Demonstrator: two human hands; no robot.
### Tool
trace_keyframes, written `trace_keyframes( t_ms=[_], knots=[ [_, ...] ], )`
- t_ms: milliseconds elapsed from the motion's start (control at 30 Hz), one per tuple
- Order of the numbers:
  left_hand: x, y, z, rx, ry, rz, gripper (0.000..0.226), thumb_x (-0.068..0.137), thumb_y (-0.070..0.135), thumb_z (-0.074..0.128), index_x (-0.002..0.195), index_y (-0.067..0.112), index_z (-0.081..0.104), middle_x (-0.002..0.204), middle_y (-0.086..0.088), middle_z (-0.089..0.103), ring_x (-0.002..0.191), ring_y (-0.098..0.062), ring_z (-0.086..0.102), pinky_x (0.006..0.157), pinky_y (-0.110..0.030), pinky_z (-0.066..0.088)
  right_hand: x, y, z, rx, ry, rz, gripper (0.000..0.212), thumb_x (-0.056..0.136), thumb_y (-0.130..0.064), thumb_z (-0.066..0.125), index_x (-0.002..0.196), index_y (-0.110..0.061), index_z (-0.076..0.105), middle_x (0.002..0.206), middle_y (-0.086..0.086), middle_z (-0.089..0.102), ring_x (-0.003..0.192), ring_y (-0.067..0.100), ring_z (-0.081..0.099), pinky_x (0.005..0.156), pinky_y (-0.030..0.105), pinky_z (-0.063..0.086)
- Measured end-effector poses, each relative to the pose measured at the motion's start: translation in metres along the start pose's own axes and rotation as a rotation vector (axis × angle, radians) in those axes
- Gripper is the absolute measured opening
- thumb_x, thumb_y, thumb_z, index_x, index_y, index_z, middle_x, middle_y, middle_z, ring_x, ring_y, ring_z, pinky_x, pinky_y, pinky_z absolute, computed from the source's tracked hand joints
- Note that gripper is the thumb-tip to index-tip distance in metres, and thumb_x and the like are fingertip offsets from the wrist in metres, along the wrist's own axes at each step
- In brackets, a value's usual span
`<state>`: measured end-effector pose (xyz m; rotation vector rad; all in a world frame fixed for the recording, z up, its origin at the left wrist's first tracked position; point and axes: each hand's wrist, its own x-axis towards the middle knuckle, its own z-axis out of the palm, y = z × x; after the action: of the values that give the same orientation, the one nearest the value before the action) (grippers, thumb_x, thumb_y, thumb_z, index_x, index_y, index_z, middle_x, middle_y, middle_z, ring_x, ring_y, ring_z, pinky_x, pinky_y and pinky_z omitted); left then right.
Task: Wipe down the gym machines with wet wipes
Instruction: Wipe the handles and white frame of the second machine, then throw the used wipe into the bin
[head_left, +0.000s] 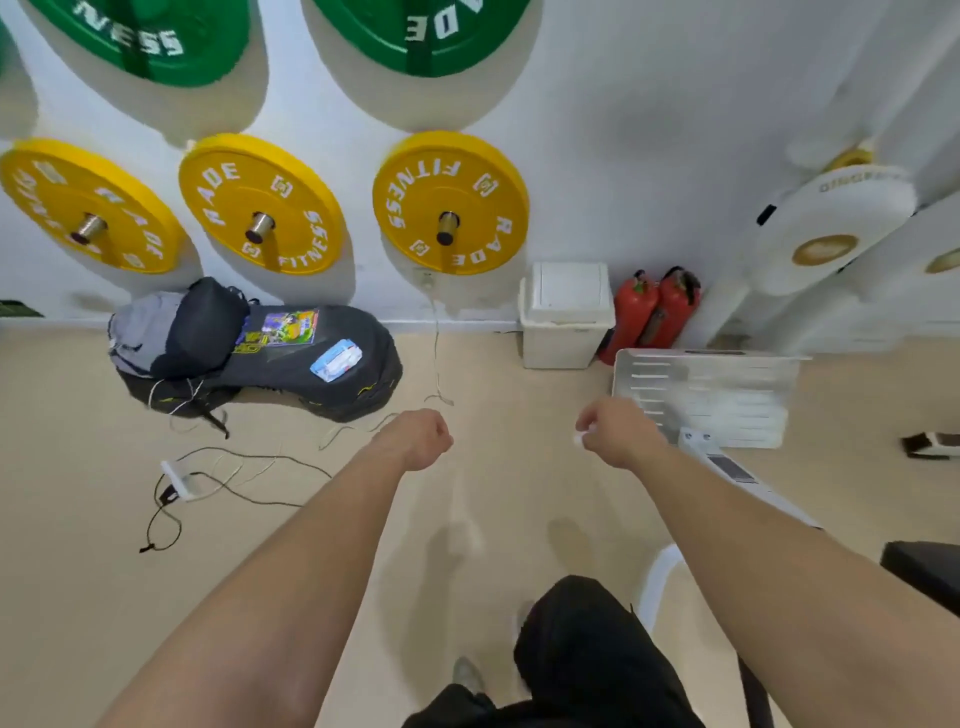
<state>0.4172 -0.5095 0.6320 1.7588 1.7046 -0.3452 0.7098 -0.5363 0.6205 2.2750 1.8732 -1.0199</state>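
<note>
Your right hand (615, 434) pinches a small crumpled white wipe (583, 435) at its fingertips, held out ahead of you, probably a used one bound for the white lidded plastic bin (566, 322) by the wall. Your left hand (422, 437) is curled closed with nothing showing in it. The blue-and-white soft pack of wet wipes (336, 360) lies on the dark padded bag (322, 384) on the floor, handy for a fresh sheet, and a machine's white slatted metal footplate (701, 395) sits just beyond your right hand.
</note>
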Motion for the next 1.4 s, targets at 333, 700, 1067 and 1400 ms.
trace_keyframes(
  t_ms=[333, 700, 1067, 1400],
  knots=[
    [0.268, 0.132, -0.077, 0.061, -0.033, 0.169, 0.026, 0.099, 0.035, 0.048, 0.118, 0.024, 0.061, 0.116, 0.0, 0.065, 0.102, -0.022, 0.061, 0.087, -0.035, 0.05, 0.238, 0.057, -0.086, 0.125, 0.059, 0.139, 0.017, 0.088, -0.023, 0.067, 0.104, -0.022, 0.072, 0.118, 0.006, 0.062, 0.106, 0.025, 0.06, 0.085, 0.031, 0.048],
    [0.615, 0.234, 0.016, 0.154, 0.164, 0.212, 0.037, 0.097, 0.024, 0.049, 0.134, 0.023, 0.055, 0.125, 0.0, 0.055, 0.12, -0.022, 0.049, 0.089, -0.033, 0.045, 0.543, 0.163, -0.052, 0.183, 0.053, 0.218, 0.02, 0.09, -0.018, 0.062, 0.107, -0.015, 0.073, 0.112, 0.007, 0.056, 0.096, 0.027, 0.06, 0.084, 0.038, 0.054],
    [0.794, 0.224, 0.088, 0.262, 0.255, 0.351, 0.042, 0.093, 0.018, 0.05, 0.134, 0.014, 0.056, 0.133, -0.004, 0.054, 0.122, -0.026, 0.047, 0.095, -0.036, 0.043, 0.704, 0.202, 0.022, 0.291, 0.197, 0.212, 0.035, 0.092, -0.015, 0.062, 0.126, -0.022, 0.063, 0.125, 0.004, 0.054, 0.109, 0.023, 0.057, 0.087, 0.035, 0.05],
    [0.803, 0.204, 0.08, 0.2, 0.322, 0.463, 0.049, 0.079, 0.011, 0.059, 0.128, 0.006, 0.06, 0.126, -0.011, 0.061, 0.122, -0.03, 0.052, 0.096, -0.043, 0.05, 0.742, 0.173, 0.034, 0.46, 0.194, 0.321, 0.062, 0.093, -0.034, 0.069, 0.146, -0.013, 0.045, 0.141, 0.009, 0.054, 0.125, 0.028, 0.053, 0.097, 0.035, 0.046]
  ],
)
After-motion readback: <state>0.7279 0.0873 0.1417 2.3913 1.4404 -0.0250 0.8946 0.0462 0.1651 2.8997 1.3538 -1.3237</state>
